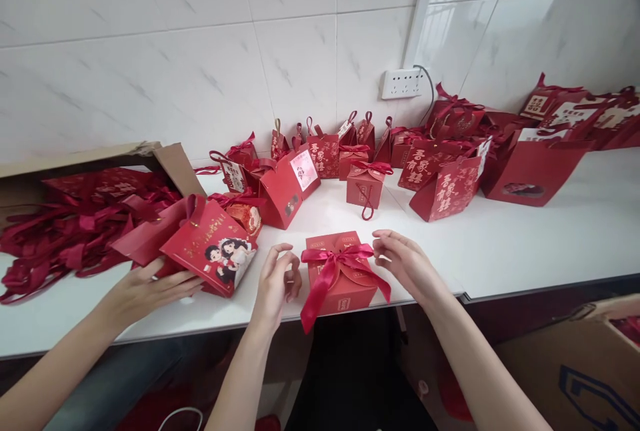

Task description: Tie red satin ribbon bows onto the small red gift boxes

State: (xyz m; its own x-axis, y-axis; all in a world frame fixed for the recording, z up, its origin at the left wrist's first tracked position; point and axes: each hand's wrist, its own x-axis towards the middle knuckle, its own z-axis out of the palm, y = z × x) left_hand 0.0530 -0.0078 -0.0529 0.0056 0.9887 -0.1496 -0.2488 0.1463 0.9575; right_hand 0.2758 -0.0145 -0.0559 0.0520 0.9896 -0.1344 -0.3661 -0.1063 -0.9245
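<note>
A red gift box sits near the front edge of the white table, between my two hands. Its top is tied with a shiny crimson ribbon bow, one tail hanging over the box's front. My left hand is just left of the box, fingers loosely curled and apart, holding nothing. On the other side, my right hand hovers by the bow's right loop with its fingers spread. I see no clear contact between either hand and the box.
At left, another person's hand touches a red box with a cartoon couple. Beyond it, a cardboard carton holds tangled ribbons and red boxes. Several red gift boxes line the wall, below a power socket. Another carton stands lower right.
</note>
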